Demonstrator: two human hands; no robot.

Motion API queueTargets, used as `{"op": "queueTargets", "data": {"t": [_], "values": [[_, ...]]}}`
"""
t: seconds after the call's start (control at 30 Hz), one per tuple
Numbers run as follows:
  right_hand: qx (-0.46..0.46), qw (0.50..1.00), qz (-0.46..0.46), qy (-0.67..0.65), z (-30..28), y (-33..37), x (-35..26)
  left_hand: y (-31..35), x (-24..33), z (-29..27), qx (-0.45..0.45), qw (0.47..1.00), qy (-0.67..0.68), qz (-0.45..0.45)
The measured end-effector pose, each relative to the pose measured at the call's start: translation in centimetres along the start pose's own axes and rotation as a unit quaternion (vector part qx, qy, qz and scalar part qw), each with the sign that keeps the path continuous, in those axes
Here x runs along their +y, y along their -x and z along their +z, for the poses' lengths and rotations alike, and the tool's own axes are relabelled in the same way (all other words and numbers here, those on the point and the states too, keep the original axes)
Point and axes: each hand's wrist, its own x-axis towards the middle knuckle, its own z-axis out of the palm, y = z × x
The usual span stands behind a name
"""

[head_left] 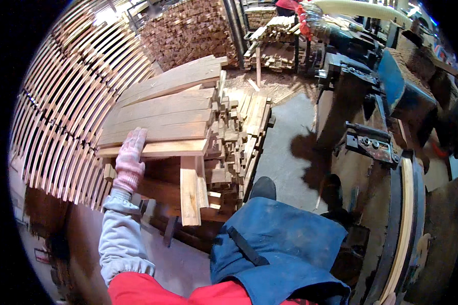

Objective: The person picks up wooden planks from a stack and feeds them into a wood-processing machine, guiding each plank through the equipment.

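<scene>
My left hand (130, 156), in a pinkish work glove, lies with its fingers stretched out on the nearest wooden board (174, 148) of a stack. Its palm crosses the board's near edge. Behind it, more flat boards (163, 113) rest side by side on top of the pile. A short wood piece (191, 190) juts out toward me below the top layer. At the lower right rim only a sliver of my right hand (389, 299) shows, beside a long pale wood strip (405, 223) lying along a machine's rail. Its fingers are mostly cut off.
On the right stands a woodworking machine with metal fittings (369, 142) and a blue sawdust-covered guard (399, 84). Curved slats (71, 117) are racked at the left. Stacked wood (188, 35) stands at the back. Grey floor (290, 147) runs between pile and machine.
</scene>
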Motion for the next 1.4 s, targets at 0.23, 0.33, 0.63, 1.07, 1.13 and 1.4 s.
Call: {"op": "queueTargets", "data": {"t": [0.23, 0.33, 0.63, 1.07, 1.13, 1.4], "values": [[0.088, 0.987, -0.126, -0.043, 7.9, -7.1, 6.1, -3.4, 0.0, -9.1, -0.118, 0.977, 0.158, -0.086], [0.070, 0.989, -0.094, -0.088, 13.1, -12.0, 7.7, -6.0, 1.9, -8.3, -0.062, 0.997, -0.054, 0.001], [0.100, 0.978, -0.043, -0.180, 18.4, -25.8, 1.6, -5.9, 3.7, -3.2, 0.027, 0.991, -0.101, 0.079], [-0.002, 0.913, -0.269, -0.308, 0.1, -24.4, -21.8, -7.1, 29.5, -10.5, 0.335, 0.850, -0.036, 0.404], [-0.201, 0.886, -0.081, -0.410, 1.8, -22.2, -19.6, -6.1, 35.8, -11.3, 0.378, 0.812, 0.022, 0.445], [-0.036, 0.875, 0.205, -0.437, 3.0, -2.3, -2.3, -7.5, 37.8, -14.7, 0.256, 0.785, 0.242, 0.510]]}}
